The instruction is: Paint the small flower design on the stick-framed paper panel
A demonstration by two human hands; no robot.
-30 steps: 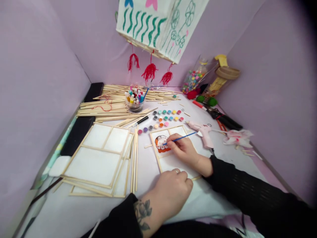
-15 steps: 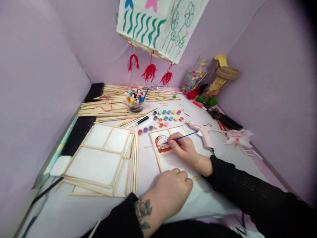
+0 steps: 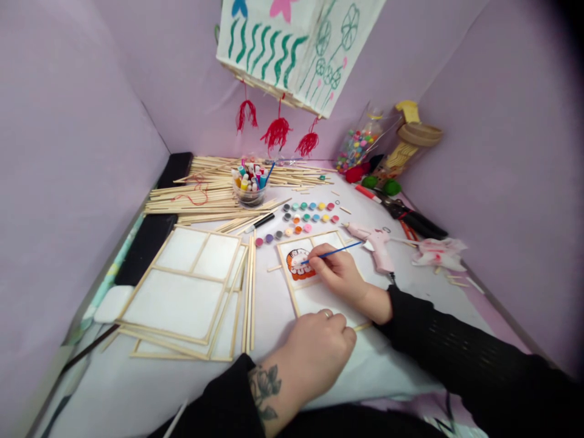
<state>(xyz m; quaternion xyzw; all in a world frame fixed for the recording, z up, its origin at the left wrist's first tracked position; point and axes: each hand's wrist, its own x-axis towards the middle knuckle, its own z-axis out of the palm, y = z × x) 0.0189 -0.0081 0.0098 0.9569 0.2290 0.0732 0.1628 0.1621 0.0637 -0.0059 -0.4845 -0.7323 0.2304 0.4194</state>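
Note:
A thin blue paintbrush (image 3: pixel 340 249) is pinched in my right hand (image 3: pixel 335 271), its tip at an orange and white drawing with black outlines (image 3: pixel 300 265). That drawing fills the upper left pane of a white panel (image 3: pixel 310 299) framed in thin wooden sticks, which lies flat on the table. My left hand (image 3: pixel 314 350) rests closed over the panel's near edge, knuckles up. Its curled fingertips are hidden, so whatever they may hold cannot be seen. Small paint pots (image 3: pixel 297 229) in several colours stand in rows just beyond the panel.
Other framed panels (image 3: pixel 176 304) lie stacked at left, beside loose sticks (image 3: pixel 249 298). A cup of markers (image 3: pixel 250 185) stands by bundled sticks (image 3: pixel 182 204). At right lie a pink glue gun (image 3: pixel 379 246) and black-handled pliers (image 3: pixel 417 220). A painted lantern (image 3: pixel 269 52) with red tassels hangs above.
The brush's back end has shifted very slightly left, its tip staying at the drawing. My left hand keeps its place.

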